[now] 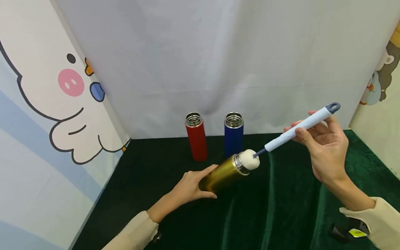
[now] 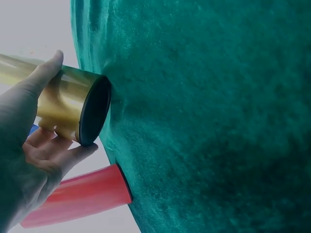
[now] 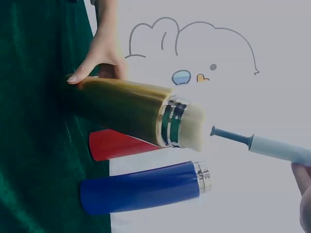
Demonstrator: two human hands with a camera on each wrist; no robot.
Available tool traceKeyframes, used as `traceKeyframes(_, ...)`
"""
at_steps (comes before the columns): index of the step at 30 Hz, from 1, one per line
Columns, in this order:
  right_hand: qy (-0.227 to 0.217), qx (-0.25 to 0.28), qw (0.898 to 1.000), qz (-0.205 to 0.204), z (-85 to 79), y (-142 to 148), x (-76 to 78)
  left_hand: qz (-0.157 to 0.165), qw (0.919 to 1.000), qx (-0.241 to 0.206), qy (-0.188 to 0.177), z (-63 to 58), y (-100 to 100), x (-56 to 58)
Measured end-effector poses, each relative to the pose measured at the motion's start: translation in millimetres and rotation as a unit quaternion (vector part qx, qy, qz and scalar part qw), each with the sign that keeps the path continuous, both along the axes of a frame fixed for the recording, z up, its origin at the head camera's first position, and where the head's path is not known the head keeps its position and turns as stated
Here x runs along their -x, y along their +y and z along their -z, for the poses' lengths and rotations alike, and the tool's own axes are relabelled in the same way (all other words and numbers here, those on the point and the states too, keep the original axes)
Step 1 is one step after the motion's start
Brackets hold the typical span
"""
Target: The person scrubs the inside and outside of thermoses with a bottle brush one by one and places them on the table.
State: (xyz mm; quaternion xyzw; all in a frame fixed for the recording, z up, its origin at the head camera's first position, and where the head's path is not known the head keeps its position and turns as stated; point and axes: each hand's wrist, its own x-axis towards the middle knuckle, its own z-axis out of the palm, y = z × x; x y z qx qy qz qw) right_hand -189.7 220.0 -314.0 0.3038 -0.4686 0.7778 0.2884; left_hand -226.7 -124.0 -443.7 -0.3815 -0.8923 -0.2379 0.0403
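I am holding the gold bottle [image 1: 220, 176] tilted over the green cloth [image 1: 297, 198], my left hand [image 1: 187, 186] gripping its lower half, seemingly so its mouth is facing the brush [image 1: 281, 140]. My right hand [image 1: 329, 149] is pinching the handle, the sponge [image 1: 249, 160] sitting at the mouth. Behind, 2 uncapped bottles are standing: red bottle [image 1: 197, 143], blue bottle [image 1: 233, 139].

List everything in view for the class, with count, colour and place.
gold flask: 1, gold, tilted, centre
red flask: 1, red, behind, left
blue flask: 1, blue, right of red flask
sponge bottle brush: 1, light blue and off-white, at gold flask's mouth
velvet cloth: 1, green, beneath flasks
backdrop: 1, white, behind
pig print: 1, white-pink, left
cartoon print: 1, mostly brown, right
wrist devices: 2, black, at cuffs
left hand: 1, cream-sleeved, gripping gold flask
right hand: 1, cream-sleeved, holding brush
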Motion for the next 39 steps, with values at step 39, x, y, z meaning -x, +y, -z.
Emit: traceKeyframes(39,0.021,-0.055,0.998,-0.013,27.6,-10,4.1,-0.001,1.0,0.006,-0.001,-1.2,2,-1.1)
